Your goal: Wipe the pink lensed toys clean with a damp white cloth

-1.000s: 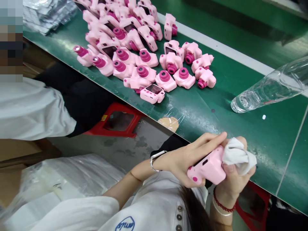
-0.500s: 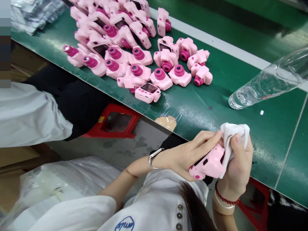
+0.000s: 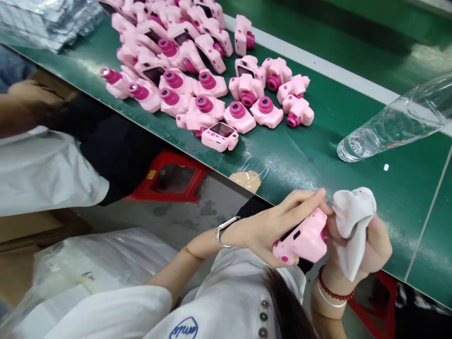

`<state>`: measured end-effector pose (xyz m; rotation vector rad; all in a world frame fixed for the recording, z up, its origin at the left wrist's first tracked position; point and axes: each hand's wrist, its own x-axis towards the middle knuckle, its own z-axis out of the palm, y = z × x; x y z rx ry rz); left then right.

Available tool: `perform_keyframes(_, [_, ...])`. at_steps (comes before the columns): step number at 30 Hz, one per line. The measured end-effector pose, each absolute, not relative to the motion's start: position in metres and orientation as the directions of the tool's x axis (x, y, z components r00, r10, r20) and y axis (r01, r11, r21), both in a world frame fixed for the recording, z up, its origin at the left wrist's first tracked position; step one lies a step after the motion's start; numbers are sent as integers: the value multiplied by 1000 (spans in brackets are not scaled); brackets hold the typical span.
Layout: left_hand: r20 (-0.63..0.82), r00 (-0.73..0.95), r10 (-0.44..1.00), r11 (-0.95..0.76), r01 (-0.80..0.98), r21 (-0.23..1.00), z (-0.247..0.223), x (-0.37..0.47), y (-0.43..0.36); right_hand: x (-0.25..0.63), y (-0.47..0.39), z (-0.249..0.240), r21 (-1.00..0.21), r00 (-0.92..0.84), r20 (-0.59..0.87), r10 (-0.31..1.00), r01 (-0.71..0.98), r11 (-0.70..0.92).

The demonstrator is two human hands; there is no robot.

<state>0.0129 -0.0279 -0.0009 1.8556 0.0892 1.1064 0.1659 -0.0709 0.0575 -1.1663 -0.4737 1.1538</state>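
Observation:
My left hand (image 3: 282, 219), a silver watch on its wrist, is wrapped round a pink toy camera (image 3: 305, 240) held just off the table's front edge. The camera's side with a dark slot and a magenta button faces up; its screen side lies mostly hidden against my palm. A crumpled white cloth (image 3: 355, 216) is pinched in my right hand (image 3: 377, 242), which wears a red braided bracelet and a silver bangle. The cloth hangs down beside the camera's lens side, with a small gap between them.
Many similar pink cameras (image 3: 205, 103) crowd the green table (image 3: 300, 165) at upper left. A clear bottle (image 3: 374, 134) stands at right. Silvery plastic bags (image 3: 56, 21) lie at far left. Beyond the front edge are a red stool (image 3: 165, 176) and a co-worker's arm (image 3: 24, 106).
My right hand has drawn the cloth right, away from the camera, and the cloth now hangs looser. The camera stays in my left hand. A co-worker's forearm has come into view at left.

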Motion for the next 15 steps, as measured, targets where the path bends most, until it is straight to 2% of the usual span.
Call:
perform_keyframes(2, [572,566,594,-491,-308,815,-2,15,-28,167,-67,60,-901,417,-205,886,-433,-5])
perform_keyframes(4, [459,551,697,-386,-251,888,-4,17,-27,169,-65,62,-939,462,-141,876,-342,28])
perform_keyframes(6, [383,553,740,-297,-244,923,-7,19,-26,170,-66,61,-965,486,-115,866,-262,19])
perform_keyframes(9, [364,549,753,-248,-275,929,-6,20,-24,170,-73,53,-980,548,-133,826,-199,-26])
perform_keyframes(12, [304,547,779,-203,-238,950,3,20,-24,168,-84,41,-999,636,41,770,51,11])
perform_keyframes(14, [250,551,796,-156,-213,965,8,18,-24,166,-88,35,-974,604,177,777,221,50])
perform_keyframes(15, [236,551,800,-139,-213,967,10,17,-24,165,-88,33,-967,595,202,778,245,64])
